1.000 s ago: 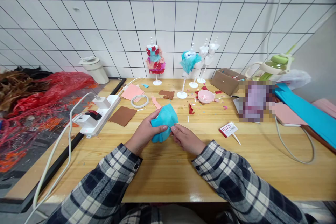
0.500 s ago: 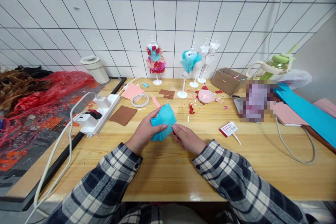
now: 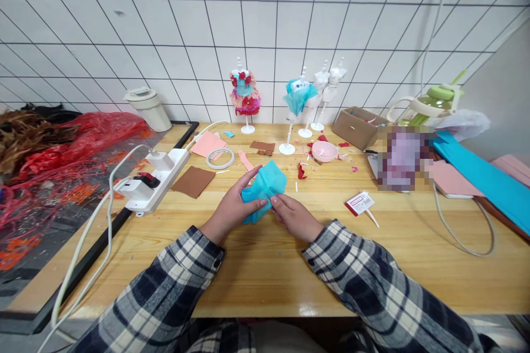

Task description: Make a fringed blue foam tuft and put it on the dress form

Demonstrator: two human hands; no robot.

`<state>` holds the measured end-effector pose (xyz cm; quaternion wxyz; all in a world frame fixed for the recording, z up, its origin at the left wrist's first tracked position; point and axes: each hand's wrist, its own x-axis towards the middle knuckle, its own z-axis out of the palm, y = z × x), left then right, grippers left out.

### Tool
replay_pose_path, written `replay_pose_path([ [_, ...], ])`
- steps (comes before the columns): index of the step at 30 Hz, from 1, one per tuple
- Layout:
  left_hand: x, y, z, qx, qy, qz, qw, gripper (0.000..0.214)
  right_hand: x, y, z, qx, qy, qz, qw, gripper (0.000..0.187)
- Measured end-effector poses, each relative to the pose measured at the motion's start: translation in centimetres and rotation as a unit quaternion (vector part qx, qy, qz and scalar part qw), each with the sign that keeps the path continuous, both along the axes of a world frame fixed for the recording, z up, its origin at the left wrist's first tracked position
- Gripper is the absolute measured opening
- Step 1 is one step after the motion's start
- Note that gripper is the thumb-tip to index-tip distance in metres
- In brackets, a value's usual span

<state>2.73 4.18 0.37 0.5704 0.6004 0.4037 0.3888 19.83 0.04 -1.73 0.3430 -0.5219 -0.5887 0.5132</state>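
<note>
Left hand (image 3: 228, 208) fingers grip blue paper (image 3: 268, 177); right hand (image 3: 298, 218) fingers pinch against it; its corner has swung right.

"How is the light?"

"Bright and even. Its source is out of my sight, and it leaves a pale glare near the front edge of the tabletop (image 3: 256, 281). Only faint, soft shading lies beneath my left hand (image 3: 227, 209) and my right hand (image 3: 297, 218)."

"Anything unclear?"

"The tag (image 3: 360, 203) has print too soft for me to read. To my right, coarse square blocks (image 3: 401, 160) hide a whole patch."

"And the edges?"

"Grout lines fan outward across the tiled wall (image 3: 256, 22), my plaid sleeves (image 3: 153, 287) stretch toward the bottom corners, and the top right corner darkens."
</note>
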Motion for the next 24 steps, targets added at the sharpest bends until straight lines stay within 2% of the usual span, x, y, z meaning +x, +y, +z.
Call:
replay_pose_path([
  [8, -0.1, 0.1, 0.0, -0.052, -0.060, -0.026, 0.997, 0.085, 0.3, 0.1, -0.1, -0.042, 0.043, -0.001, 0.998, 0.044],
  [15, -0.5, 0.9, -0.2, -0.112, -0.145, 0.035, 0.983, 0.067, 0.8, 0.2, 0.9, -0.116, 0.117, 0.037, 0.986, 0.038],
  [19, -0.8, 1.0, -0.3, -0.164, -0.138, 0.010, 0.977, 0.049, 0.8, 0.0, 1.4, -0.083, 0.102, 0.032, 0.991, 0.035],
  [24, -0.6, 1.0, -0.6, -0.209, -0.152, -0.026, 0.966, 0.036, 0.7, -0.2, 1.0, -0.039, 0.003, 0.021, 0.999, 0.040],
])
